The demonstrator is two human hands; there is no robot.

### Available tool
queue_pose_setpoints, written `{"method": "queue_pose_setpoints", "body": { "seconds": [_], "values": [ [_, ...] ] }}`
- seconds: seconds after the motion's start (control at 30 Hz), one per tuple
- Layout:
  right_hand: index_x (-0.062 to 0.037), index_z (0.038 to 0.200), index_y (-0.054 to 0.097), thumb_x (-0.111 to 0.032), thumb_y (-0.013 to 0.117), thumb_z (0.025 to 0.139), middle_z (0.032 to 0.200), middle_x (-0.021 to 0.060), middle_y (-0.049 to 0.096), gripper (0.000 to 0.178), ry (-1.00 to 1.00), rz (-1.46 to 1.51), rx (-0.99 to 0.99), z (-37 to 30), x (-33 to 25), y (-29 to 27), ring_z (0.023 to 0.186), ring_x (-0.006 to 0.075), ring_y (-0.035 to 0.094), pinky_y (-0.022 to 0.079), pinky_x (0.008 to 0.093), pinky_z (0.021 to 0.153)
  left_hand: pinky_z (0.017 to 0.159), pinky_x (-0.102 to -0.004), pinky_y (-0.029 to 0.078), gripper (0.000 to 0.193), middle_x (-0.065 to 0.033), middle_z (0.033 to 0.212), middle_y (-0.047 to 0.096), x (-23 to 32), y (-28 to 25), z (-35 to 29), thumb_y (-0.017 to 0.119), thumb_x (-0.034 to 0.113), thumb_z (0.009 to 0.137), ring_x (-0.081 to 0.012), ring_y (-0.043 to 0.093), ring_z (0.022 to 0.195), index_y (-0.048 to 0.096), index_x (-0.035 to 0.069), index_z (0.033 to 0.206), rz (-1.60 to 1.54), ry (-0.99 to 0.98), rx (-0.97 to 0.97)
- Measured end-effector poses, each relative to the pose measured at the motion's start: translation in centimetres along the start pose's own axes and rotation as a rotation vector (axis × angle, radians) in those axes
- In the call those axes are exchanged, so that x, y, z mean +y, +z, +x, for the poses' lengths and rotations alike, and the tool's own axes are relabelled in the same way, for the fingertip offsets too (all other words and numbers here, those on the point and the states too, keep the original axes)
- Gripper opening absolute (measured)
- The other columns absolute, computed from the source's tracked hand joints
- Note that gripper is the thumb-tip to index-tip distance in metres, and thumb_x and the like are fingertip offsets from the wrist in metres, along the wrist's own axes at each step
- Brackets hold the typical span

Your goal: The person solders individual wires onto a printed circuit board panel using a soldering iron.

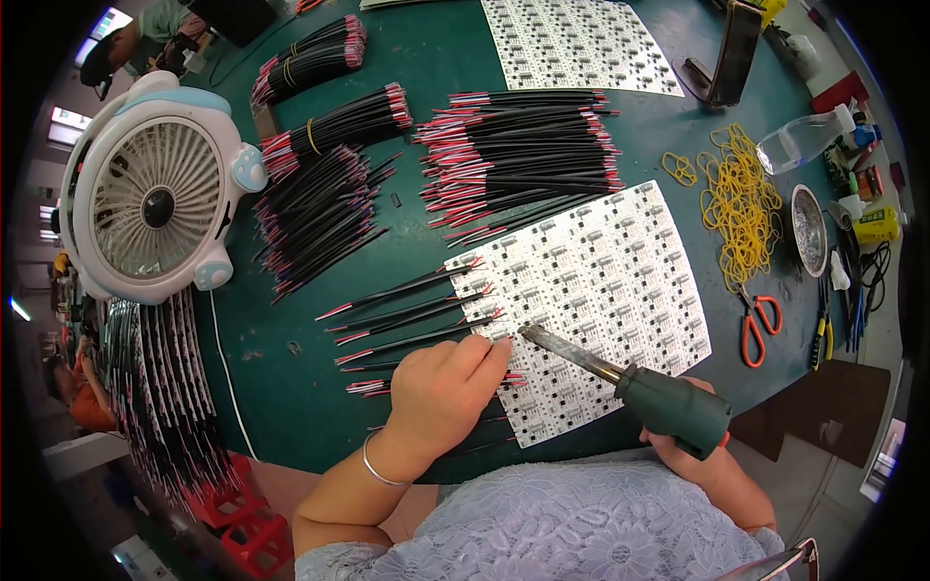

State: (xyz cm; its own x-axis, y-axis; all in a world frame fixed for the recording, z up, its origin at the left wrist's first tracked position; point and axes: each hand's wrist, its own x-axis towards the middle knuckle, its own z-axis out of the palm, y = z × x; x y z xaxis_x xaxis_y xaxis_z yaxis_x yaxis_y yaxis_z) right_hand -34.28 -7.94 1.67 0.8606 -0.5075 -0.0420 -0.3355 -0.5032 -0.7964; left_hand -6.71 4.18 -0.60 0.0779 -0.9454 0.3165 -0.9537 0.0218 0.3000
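Note:
A white circuit board panel (601, 281) lies on the green table in front of me. Several black cables (387, 315) with red and white wire ends reach from its left edge. My left hand (448, 380) is closed in a pinch at that edge, by one cable; the exact grip is hidden under the fingers. My right hand (690, 453) wraps the handle of a dark green soldering gun (673, 409). Its metal tip touches or hovers just over the panel, close to my left fingertips; I cannot tell which.
A white fan (155, 208) stands at the left. Cable bundles (339, 126) and a wide cable pile (528, 145) lie farther back, near another board panel (581, 44). Rightward are yellow rubber bands (736, 203), orange-handled scissors (756, 324), a metal bowl (807, 230) and a plastic bottle (804, 140).

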Motion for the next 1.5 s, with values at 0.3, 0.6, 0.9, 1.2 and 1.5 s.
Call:
{"method": "queue_pose_setpoints", "body": {
  "seconds": [0.3,0.6,0.9,1.2,1.5],
  "values": [
    [-0.0088,0.101,0.067,-0.011,0.073,0.068,0.105,0.0116,0.064,0.033,0.131,0.06,0.018,0.1,-0.3,0.2,0.094,0.0296,0.061,0.049,0.0372,0.081,0.047,-0.0293,0.042,0.022,-0.0014,0.075,0.056,0.1,0.1,0.2,0.067,0.007,0.068,-0.0171,0.056,0.058,0.068,0.009,0.09,-0.004,-0.015,-0.007],
    [-0.0038,0.101,0.064,-0.011,0.074,0.067,0.098,0.0115,0.065,0.036,0.046,0.006,0.034,0.8,-0.9,0.0,0.088,0.0281,0.064,0.051,0.0351,0.077,0.048,-0.0304,0.043,0.025,-0.0022,0.077,0.056,0.4,0.0,0.3,0.067,0.006,0.066,-0.0188,0.056,0.059,0.068,0.009,0.09,-0.01,-0.043,-0.022],
    [0.0014,0.107,0.057,-0.012,0.058,0.085,0.091,0.0095,0.059,0.026,-0.064,-0.023,-0.005,0.3,-0.1,-0.2,0.062,0.0141,0.062,0.05,0.0276,0.059,0.052,-0.0307,0.045,0.026,-0.0031,0.079,0.057,0.2,0.1,0.3,0.067,0.003,0.065,-0.0197,0.057,0.063,0.068,0.009,0.09,-0.034,-0.046,-0.014],
    [0.0023,0.113,0.054,-0.009,0.057,0.085,0.095,0.0095,0.058,0.03,0.019,0.021,-0.039,-0.4,-0.1,0.1,0.065,0.014,0.062,0.05,0.0281,0.06,0.058,-0.0315,0.048,0.026,-0.0042,0.082,0.06,-0.3,0.2,0.1,0.065,0.002,0.065,-0.0212,0.059,0.069,0.068,0.008,0.09,-0.105,-0.045,-0.016],
    [-0.0094,0.1,0.067,-0.011,0.073,0.069,0.106,0.0109,0.064,0.032,0.163,0.092,0.014,-0.4,-0.3,0.4,0.098,0.0307,0.06,0.049,0.039,0.083,0.059,-0.0314,0.048,0.026,-0.0044,0.082,0.06,-0.4,0.3,0.1,0.065,0.002,0.065,-0.0212,0.059,0.07,0.069,0.008,0.09,-0.107,-0.035,-0.012]
  ]
}}
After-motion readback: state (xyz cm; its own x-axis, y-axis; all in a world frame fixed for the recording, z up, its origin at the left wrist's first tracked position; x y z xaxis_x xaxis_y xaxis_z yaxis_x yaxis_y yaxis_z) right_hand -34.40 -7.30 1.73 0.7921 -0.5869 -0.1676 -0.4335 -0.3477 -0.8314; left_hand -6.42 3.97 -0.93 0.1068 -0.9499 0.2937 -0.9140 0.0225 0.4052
